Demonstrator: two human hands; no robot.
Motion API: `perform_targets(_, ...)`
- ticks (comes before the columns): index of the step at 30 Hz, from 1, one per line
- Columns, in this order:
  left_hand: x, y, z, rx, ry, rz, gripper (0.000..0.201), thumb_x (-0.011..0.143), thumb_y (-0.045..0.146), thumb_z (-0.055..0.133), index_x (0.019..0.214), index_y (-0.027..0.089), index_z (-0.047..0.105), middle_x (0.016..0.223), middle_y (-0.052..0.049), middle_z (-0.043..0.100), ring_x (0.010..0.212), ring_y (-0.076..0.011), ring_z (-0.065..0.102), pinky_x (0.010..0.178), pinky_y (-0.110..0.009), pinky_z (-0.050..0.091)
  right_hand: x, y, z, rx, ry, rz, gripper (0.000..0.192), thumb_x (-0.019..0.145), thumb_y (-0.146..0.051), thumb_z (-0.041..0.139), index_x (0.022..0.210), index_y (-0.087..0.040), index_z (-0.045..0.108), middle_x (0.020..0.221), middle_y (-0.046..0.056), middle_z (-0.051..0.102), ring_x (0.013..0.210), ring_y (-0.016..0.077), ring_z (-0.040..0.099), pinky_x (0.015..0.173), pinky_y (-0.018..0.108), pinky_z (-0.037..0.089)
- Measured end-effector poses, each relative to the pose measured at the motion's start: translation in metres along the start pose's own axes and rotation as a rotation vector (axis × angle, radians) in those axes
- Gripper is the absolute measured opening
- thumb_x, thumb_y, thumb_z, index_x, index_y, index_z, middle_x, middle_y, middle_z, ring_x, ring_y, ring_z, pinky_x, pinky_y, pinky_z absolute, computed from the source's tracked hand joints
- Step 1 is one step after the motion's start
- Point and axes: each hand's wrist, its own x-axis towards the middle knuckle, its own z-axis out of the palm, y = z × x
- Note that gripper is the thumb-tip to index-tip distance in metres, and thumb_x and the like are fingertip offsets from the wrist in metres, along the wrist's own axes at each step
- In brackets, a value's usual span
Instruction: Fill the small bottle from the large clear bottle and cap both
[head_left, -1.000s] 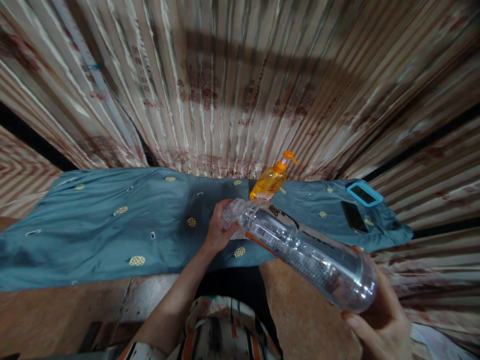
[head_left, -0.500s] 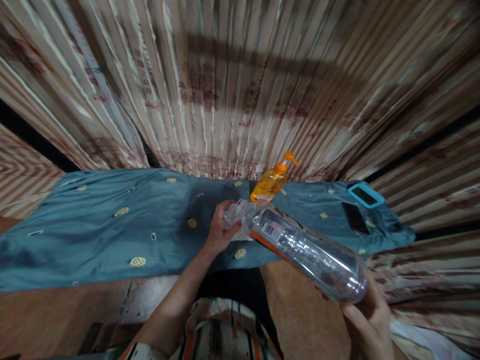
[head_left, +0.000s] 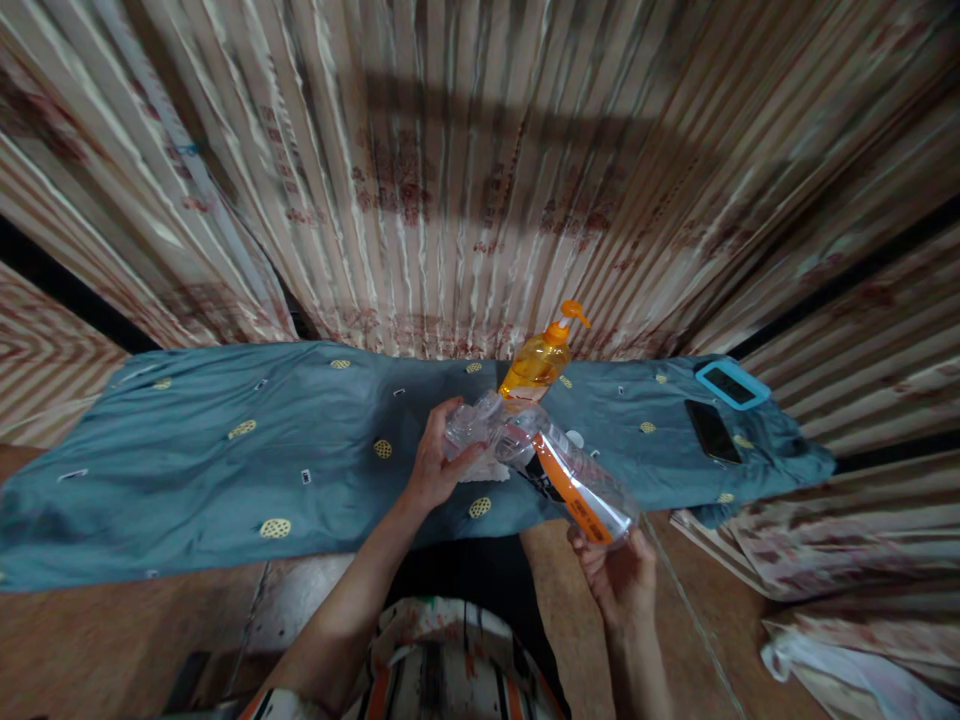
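A clear plastic bottle (head_left: 574, 480) with an orange and black label slants across the front of the table. My right hand (head_left: 619, 580) is closed around its base, palm partly turned up. My left hand (head_left: 435, 460) is closed on a small clear plastic container (head_left: 471, 420) that meets the bottle's neck end; its exact shape is hard to make out. Just behind stands a pump bottle (head_left: 536, 365) of amber liquid with an orange pump head. Under the container lies a white tissue-like piece (head_left: 487, 470). A small white round thing (head_left: 575, 438) shows beside the bottle.
A blue-green patterned cloth (head_left: 195, 460) covers the narrow table. To the right lie a dark phone (head_left: 712, 432) and a blue-framed device with a dark screen (head_left: 733, 383). Pleated curtains (head_left: 450, 180) hang behind and at the sides. White fabric (head_left: 840, 675) lies at the lower right.
My right hand has moved left and inward with the bottle, which has rolled so its orange label strip faces up. The small round white thing has come into sight. My left hand has barely moved.
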Motion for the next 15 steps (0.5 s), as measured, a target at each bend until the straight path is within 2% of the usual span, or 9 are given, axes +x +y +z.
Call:
perform_targets(4,-0.001,0.000,-0.005,0.048,-0.039,0.017,0.072,0.090,0.048,0.080,0.150,0.024,0.051,0.152,-0.013,0.061,0.145,-0.0332,0.060,0.127,-0.052,0.047,0.002,0.014,0.004,0.140,0.042,0.107,0.047,0.065,-0.060,0.097,0.096,-0.028,0.082,0.088,0.000,0.079,0.064,0.0143,0.066,0.057,0.027,0.058)
perform_targets(8,-0.001,-0.001,-0.007,0.076,-0.027,0.032,0.075,0.089,0.045,0.081,0.154,0.025,0.049,0.158,-0.014,0.057,0.152,-0.0341,0.055,0.131,-0.054,0.043,-0.002,0.022,0.001,0.228,0.045,0.211,0.053,0.061,-0.060,0.100,0.097,-0.027,0.082,0.089,0.001,0.079,0.065,0.0133,0.065,0.055,0.024,0.057)
perform_targets(15,0.000,-0.013,-0.004,-0.015,-0.016,0.015,0.090,0.084,0.053,0.086,0.159,0.024,0.045,0.162,-0.018,0.054,0.153,-0.0390,0.054,0.130,-0.060,0.044,-0.009,0.043,0.001,0.302,-0.058,0.368,0.056,0.064,-0.063,0.097,0.099,-0.024,0.077,0.093,0.004,0.076,0.062,0.0114,0.057,0.050,0.023,0.051)
